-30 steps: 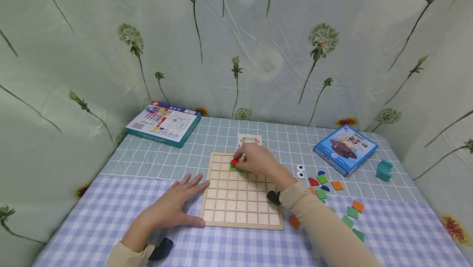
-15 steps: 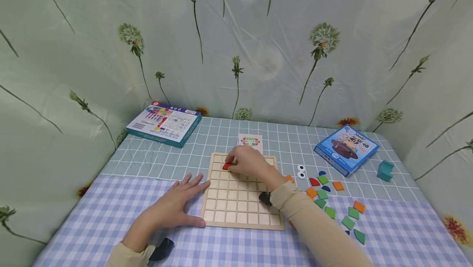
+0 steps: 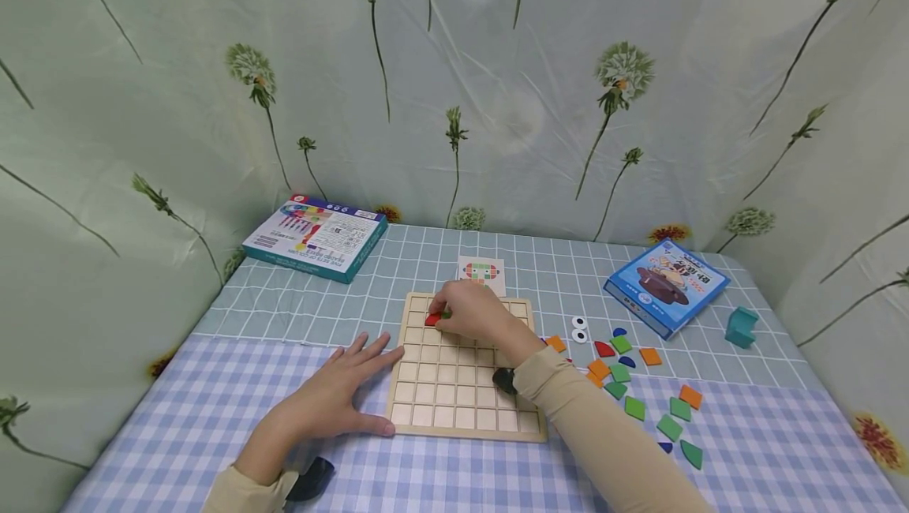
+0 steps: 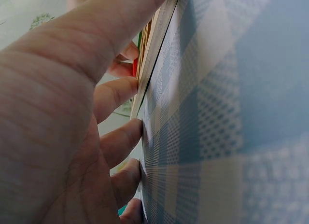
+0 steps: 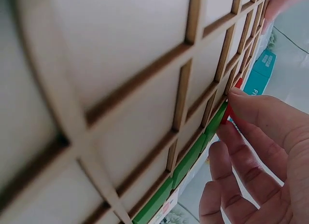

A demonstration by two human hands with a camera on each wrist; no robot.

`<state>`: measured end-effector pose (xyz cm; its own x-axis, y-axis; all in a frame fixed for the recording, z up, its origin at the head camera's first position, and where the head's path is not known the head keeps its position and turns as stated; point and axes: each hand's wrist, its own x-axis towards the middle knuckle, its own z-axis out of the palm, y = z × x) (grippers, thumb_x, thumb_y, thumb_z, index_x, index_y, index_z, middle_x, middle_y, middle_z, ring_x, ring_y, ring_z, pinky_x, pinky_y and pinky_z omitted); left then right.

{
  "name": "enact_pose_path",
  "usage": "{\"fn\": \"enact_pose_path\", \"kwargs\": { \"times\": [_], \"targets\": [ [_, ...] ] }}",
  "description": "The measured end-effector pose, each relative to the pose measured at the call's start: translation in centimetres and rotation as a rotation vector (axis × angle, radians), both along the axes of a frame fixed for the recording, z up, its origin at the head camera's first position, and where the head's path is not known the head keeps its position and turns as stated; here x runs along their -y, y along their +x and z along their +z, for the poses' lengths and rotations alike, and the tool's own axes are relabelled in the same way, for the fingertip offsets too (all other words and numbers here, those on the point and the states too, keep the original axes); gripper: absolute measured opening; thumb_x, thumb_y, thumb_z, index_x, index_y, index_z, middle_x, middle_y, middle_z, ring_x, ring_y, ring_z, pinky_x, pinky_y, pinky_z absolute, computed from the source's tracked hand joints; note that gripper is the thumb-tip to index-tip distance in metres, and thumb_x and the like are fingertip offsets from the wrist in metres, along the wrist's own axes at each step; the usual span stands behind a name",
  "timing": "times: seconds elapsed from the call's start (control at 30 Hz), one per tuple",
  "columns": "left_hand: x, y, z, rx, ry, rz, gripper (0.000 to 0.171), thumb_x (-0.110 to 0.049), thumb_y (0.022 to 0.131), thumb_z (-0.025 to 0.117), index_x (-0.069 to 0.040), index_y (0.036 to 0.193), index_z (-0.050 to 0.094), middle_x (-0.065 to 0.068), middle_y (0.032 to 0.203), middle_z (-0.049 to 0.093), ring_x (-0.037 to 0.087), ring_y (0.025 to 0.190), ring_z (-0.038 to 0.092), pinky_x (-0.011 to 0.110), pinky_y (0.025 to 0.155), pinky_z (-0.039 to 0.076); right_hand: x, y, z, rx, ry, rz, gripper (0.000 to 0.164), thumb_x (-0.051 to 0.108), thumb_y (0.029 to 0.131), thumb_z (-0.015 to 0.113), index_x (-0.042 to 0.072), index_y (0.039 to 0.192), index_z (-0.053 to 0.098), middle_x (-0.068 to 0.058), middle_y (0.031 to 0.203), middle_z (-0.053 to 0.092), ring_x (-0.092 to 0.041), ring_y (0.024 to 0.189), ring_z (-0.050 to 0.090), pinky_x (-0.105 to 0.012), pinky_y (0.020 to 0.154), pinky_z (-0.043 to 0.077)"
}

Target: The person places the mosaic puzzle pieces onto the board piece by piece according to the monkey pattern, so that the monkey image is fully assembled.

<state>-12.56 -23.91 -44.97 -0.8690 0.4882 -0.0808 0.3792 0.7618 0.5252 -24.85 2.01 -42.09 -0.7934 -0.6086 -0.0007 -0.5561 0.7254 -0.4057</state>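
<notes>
A wooden grid board point(image 3: 443, 396) lies on the cloth in the middle of the head view. My right hand point(image 3: 472, 312) pinches a red quarter-round tile point(image 3: 432, 320) between thumb and fingers, at a cell near the board's far left corner. In the right wrist view, several green tiles point(image 5: 188, 156) sit in a row of cells beside the red one; the hand hides most of them in the head view. My left hand point(image 3: 339, 396) is spread on the cloth, thumb and index fingertips at the board's left edge. Behind the board lies a pattern card point(image 3: 481, 270), partly covered by the right hand.
Right of the board lie loose orange tiles point(image 3: 649, 356), green tiles point(image 3: 669, 426), a red tile point(image 3: 604, 349), blue pieces point(image 3: 626, 361) and two eye discs point(image 3: 578, 323). A blue box point(image 3: 666, 288) and teal object point(image 3: 742, 327) stand farther right, a flat game box point(image 3: 316, 238) back left.
My right hand has moved left along the board's far row with the red tile, then slightly further left. The left hand stays in place at the board's edge.
</notes>
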Motion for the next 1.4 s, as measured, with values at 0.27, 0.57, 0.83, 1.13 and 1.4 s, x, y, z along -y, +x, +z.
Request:
{"fn": "enact_pose_path", "kwargs": {
  "times": [0.27,0.57,0.83,1.13,1.4],
  "targets": [
    [-0.1,0.0,0.1,0.007,-0.002,0.003,0.109,-0.071,0.077,0.085,-0.026,0.166,0.043,0.016,0.177,0.030,0.056,0.163,0.019,0.083,0.121,0.019,0.0,0.1,0.0,0.010,0.002,-0.010,0.014,0.016,0.095,0.081,0.016,0.108,0.085,0.001,0.109,0.081,-0.010,0.085,0.063,-0.031,0.078,0.056],
    [-0.2,0.0,0.1,0.007,-0.002,0.003,0.109,-0.072,0.077,0.085,-0.026,0.166,0.043,0.016,0.177,0.031,0.056,0.163,0.018,0.083,0.122,0.019,-0.2,0.3,0.0,0.023,-0.018,-0.001,0.012,0.013,0.094,0.081,0.016,0.105,0.085,0.000,0.110,0.082,-0.013,0.090,0.067,-0.035,0.081,0.058],
    [-0.3,0.1,0.3,-0.001,0.007,-0.003,0.109,-0.070,0.077,0.086,-0.024,0.166,0.043,0.018,0.176,0.031,0.057,0.162,0.019,0.084,0.121,0.020,-0.4,0.4,-0.1,0.012,-0.026,0.015,0.010,0.014,0.095,0.081,0.016,0.103,0.085,0.000,0.109,0.082,-0.013,0.092,0.069,-0.035,0.083,0.060],
    [-0.3,0.1,0.3,0.003,0.004,0.000,0.109,-0.071,0.077,0.086,-0.025,0.166,0.043,0.018,0.176,0.031,0.057,0.162,0.019,0.084,0.121,0.019,-0.7,0.7,0.2,-0.005,-0.019,0.004,0.011,0.017,0.095,0.081,0.018,0.105,0.085,0.001,0.110,0.081,-0.015,0.094,0.071,-0.035,0.082,0.060],
    [-0.2,0.1,0.4,-0.003,-0.009,0.005,0.110,-0.071,0.076,0.086,-0.024,0.166,0.043,0.018,0.176,0.032,0.058,0.162,0.020,0.084,0.120,0.020,-1.5,1.0,0.9,0.008,0.001,-0.016,0.016,0.018,0.096,0.080,0.018,0.111,0.085,0.000,0.113,0.080,-0.016,0.099,0.073,-0.036,0.081,0.060]
  ]
}}
